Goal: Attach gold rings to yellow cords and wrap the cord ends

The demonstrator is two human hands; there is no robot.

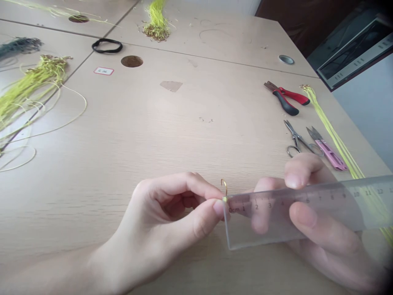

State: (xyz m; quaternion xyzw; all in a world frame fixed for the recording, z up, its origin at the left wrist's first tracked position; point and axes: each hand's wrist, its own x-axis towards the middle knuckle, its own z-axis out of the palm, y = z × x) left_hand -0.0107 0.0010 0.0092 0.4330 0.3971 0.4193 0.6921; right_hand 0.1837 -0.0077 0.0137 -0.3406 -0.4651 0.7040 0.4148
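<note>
The clear plastic ruler (331,200) is marked 0cm up to 12

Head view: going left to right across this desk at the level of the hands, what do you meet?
Yellow cord bundle → left hand → gold fishhook → clear plastic ruler

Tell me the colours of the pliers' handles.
Red handle, black handle, best seen in the head view.

Two hands (162,221) (319,221), one gold fishhook (224,186), one clear ruler (294,213).
Nearby, one pair of scissors (296,141), one pair of pink snips (327,147), one pair of pliers (285,98), one black elastic loop (107,46), at least three yellow cord bundles (156,24) (30,90) (334,131) (strands at far left hard to separate).
</note>
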